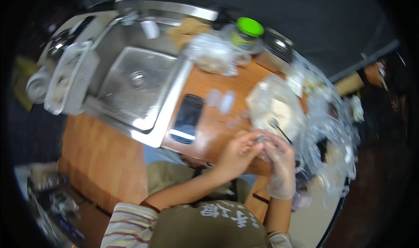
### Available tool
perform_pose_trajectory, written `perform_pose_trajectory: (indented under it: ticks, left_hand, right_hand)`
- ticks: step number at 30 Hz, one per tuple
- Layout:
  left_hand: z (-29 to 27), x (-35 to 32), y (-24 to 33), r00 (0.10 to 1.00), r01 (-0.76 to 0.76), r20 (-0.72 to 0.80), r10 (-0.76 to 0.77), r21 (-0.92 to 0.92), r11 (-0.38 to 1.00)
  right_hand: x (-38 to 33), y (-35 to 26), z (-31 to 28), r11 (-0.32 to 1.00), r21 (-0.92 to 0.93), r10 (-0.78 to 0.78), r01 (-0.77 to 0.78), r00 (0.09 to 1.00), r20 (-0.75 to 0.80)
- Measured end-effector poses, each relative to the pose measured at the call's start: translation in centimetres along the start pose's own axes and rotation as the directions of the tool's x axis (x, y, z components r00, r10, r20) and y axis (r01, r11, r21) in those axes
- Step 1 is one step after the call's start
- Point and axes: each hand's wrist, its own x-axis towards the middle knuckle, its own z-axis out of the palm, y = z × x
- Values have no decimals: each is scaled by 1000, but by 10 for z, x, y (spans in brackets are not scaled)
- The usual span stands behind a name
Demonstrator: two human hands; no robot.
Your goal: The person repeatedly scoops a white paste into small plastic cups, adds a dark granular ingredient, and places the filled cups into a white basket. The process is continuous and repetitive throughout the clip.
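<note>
My left hand point(239, 155) and my right hand point(281, 158) meet over the front of the wooden counter, fingertips together. Pinched between them is a small greyish thing point(262, 138), too blurred to name. A thin clear plastic glove covers my right hand; the left looks bare. Just beyond them sits an open clear plastic bag point(261, 93) with pale, powdery-looking contents. A spoon point(274, 122) with a dark handle rests in that bag, its handle slanting toward my right hand. To the left of my hands lies a dark phone point(188, 115).
A steel sink point(139, 80) fills the left, with a white basket point(72, 80) at its outer side. Farther back stand a filled plastic bag point(212, 51) and a green-lidded jar point(248, 27). Crumpled clear bags point(329, 136) crowd the right edge. Two small pale pieces point(227, 101) lie beyond the phone.
</note>
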Motion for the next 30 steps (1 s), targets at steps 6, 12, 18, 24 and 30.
perform_pose_trajectory:
  ticks: [6, 12, 18, 24, 30]
  left_hand:
    - [-40, -28, 15, 973, -83, -194, 122, 199, 976]
    - [-59, -56, 51, 921, -176, -268, 282, 359, 917]
    - [-89, -58, 63, 951, -24, -287, 117, 307, 951]
    - [-100, -60, 69, 951, 5, -304, 56, 198, 980]
    - [-94, -58, 56, 950, -41, -300, 85, 150, 988]
  right_hand:
    - [10, 47, 52, 991, -62, -109, 120, 982, 156]
    - [-5, 37, 100, 958, -61, -263, 281, 942, 208]
    - [-1, 20, 122, 993, -48, -86, 106, 946, 312]
    - [3, 30, 128, 999, -10, -39, 44, 956, 291]
    - [3, 44, 126, 871, -253, -373, 420, 903, 215]
